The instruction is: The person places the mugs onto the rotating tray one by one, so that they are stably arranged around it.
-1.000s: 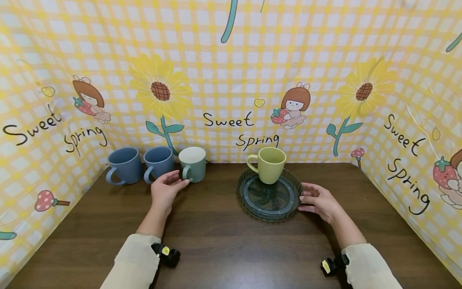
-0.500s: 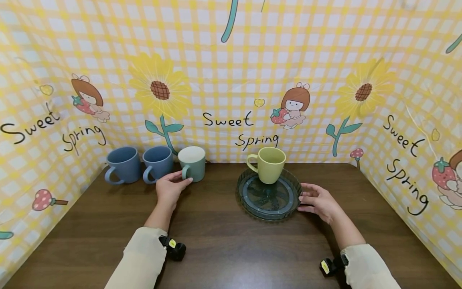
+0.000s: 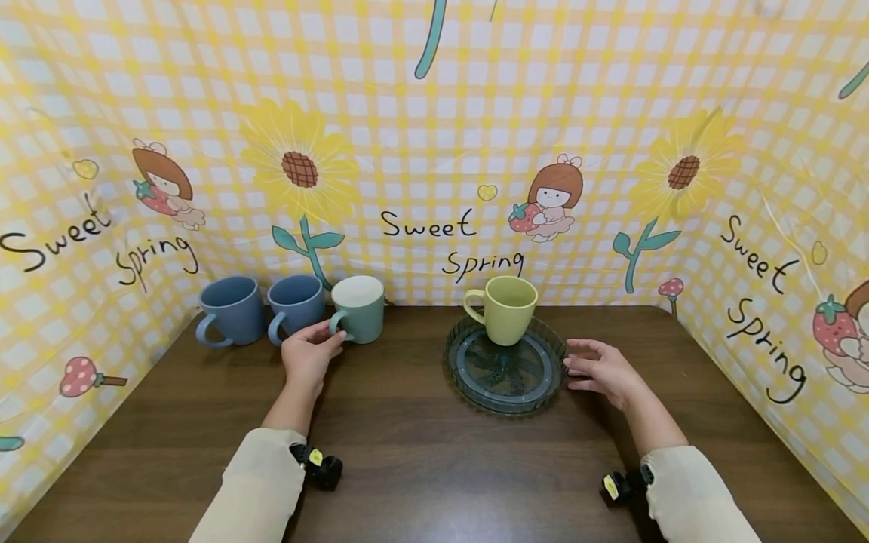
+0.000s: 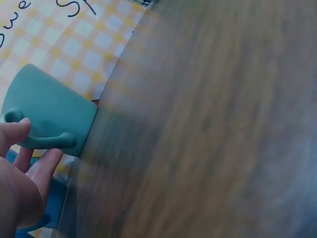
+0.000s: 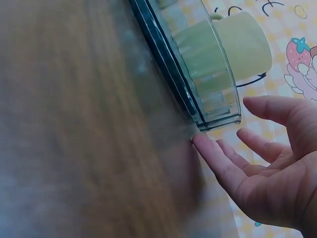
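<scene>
**Left hand at the handle of the green mug**

At the back left of the brown table point(image 3: 421, 467), the green mug point(image 3: 362, 308) stands upright, last in a row after two blue mugs point(image 3: 261, 309), close to the checked backdrop point(image 3: 434, 113). Our left hand point(image 3: 308, 354) is at its handle point(image 4: 47, 140): in the left wrist view the thumb lies on top of the handle and the other fingers point(image 4: 42, 166) are just under it, loosely bent. We cannot tell if the pinch is already firm.

To the right, a yellow mug point(image 3: 505, 309) stands at the far side of a dark transparent round tray point(image 3: 475, 392). Our right hand point(image 3: 600, 371) is just beside the tray's right rim, fingers straight and a little spread; one fingertip point(image 5: 200, 143) touches the foot of the rim, and it holds nothing.

For a good grip, we judge the fingers should go fully through the handle before lifting. The mug should come up straight, because the nearer blue mug is just beside it. The right hand can press the tray steady.
</scene>
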Demonstrator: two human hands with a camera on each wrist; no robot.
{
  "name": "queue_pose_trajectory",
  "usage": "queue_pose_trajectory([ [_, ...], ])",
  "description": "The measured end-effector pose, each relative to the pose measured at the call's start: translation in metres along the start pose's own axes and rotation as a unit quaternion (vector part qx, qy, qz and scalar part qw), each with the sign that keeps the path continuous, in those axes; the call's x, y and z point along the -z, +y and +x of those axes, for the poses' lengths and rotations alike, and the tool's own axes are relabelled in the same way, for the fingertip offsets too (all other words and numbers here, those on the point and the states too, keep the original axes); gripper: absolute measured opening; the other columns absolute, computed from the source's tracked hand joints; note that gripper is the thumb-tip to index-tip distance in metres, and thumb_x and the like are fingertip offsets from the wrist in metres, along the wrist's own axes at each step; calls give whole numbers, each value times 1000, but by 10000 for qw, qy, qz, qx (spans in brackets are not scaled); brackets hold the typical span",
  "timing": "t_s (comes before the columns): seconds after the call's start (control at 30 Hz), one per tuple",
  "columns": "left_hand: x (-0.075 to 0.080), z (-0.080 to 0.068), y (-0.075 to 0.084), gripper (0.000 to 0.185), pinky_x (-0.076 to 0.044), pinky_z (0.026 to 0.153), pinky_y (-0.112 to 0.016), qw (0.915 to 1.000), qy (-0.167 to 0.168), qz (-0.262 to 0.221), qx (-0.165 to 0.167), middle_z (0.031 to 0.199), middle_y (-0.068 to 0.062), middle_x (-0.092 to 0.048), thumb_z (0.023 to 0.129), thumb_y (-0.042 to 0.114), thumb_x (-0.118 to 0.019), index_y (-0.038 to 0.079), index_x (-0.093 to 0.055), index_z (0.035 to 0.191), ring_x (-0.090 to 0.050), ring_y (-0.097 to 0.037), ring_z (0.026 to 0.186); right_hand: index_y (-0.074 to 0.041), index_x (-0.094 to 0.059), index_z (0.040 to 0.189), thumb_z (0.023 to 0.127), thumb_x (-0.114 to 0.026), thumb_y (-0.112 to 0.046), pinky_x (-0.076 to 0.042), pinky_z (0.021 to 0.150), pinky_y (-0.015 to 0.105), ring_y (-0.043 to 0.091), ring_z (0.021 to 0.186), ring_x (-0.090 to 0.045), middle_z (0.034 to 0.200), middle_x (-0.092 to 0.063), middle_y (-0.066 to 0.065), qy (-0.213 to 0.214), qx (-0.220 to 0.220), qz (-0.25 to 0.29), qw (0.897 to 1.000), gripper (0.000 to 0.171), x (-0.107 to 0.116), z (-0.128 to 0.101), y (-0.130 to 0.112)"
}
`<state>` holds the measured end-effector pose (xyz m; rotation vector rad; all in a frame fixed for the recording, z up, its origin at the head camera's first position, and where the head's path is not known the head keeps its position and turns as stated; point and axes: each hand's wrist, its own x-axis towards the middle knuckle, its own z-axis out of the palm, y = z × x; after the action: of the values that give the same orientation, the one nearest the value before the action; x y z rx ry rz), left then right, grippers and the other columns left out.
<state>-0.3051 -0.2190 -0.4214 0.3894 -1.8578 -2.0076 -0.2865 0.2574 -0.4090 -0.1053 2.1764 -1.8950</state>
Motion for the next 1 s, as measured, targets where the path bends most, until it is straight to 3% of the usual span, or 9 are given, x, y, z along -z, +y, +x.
queue_pose_trajectory([
  [0.23,0,3,-1,37,-59,71,-26,9995,103,-314,6,84,2,-65,83,-3,-75,-7,-66,119,-69,-9,75,6,-20,151,101,-47,-2,-56,88,42,36,120,-47,145,-29,36,-48,-76,-21,10000,57,7,11,-2],
  [0.47,0,5,-4,36,-60,72,-27,9975,241,-668,34,81,-1,-63,83,-4,-74,-9,-66,118,-71,-15,76,6,-24,150,100,-48,0,-56,88,44,36,120,-47,145,-29,34,-101,-56,21,9999,56,8,17,-1],
  [0.8,5,5,-3,39,-60,73,-28,9963,203,-829,106,79,-1,-64,83,-6,-73,-10,-63,120,-71,-15,74,8,-28,148,99,-48,0,-59,81,40,20,100,-56,132,-40,28,-24,-107,228,9997,54,7,18,3],
  [1.0,6,2,-1,40,-60,72,-27,9958,133,-893,161,80,-1,-64,84,-5,-73,-10,-62,122,-70,-14,75,10,-27,147,99,-47,2,-59,78,39,17,92,-59,122,-44,25,-78,-65,323,9994,53,4,16,2],
])
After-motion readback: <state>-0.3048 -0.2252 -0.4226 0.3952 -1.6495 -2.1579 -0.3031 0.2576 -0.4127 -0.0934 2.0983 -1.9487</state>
